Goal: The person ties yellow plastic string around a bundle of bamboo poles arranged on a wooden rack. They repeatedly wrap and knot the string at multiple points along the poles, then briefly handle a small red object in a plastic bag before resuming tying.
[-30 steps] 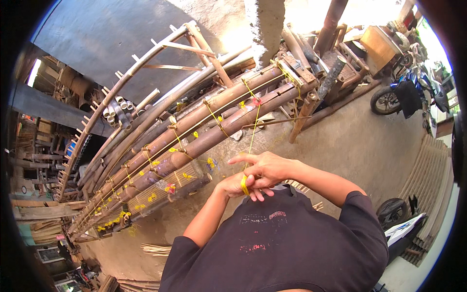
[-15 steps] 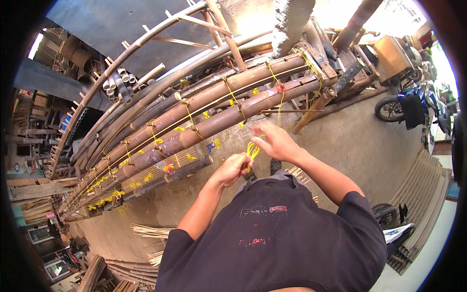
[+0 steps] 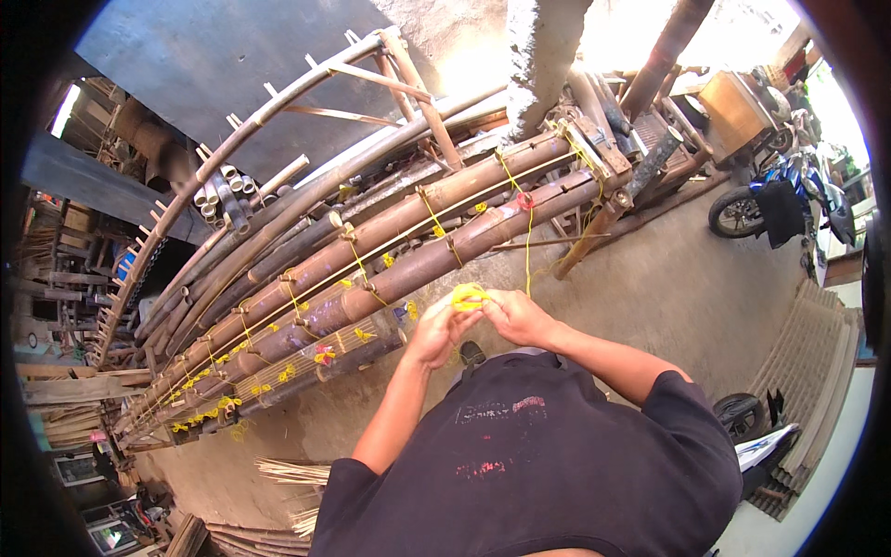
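A small looped bundle of yellow cord point(image 3: 469, 296) is pinched between my hands, in front of my chest. My left hand point(image 3: 438, 332) grips it from below and from the left. From the right, my right hand point(image 3: 520, 317) closes on its edge with thumb and fingers, the two hands almost meeting. A yellow strand hangs from a red-marked tie point(image 3: 525, 200) on the nearer bamboo pole point(image 3: 390, 274) and runs down toward my right hand. Just past my left hand, more yellow knots dangle from the bamboo frame.
A second thick bamboo pole point(image 3: 371, 231) runs parallel behind the nearer one, with pegs and cords across both. A curved bamboo rail point(image 3: 200, 176) stands farther back. Split sticks point(image 3: 292, 472) lie on the floor at left. A blue motorbike point(image 3: 789, 204) and corrugated sheets point(image 3: 817, 362) are at right.
My right hand has come down and left onto the cord bundle. The bundle has risen slightly and is now a tighter ring held by both hands.
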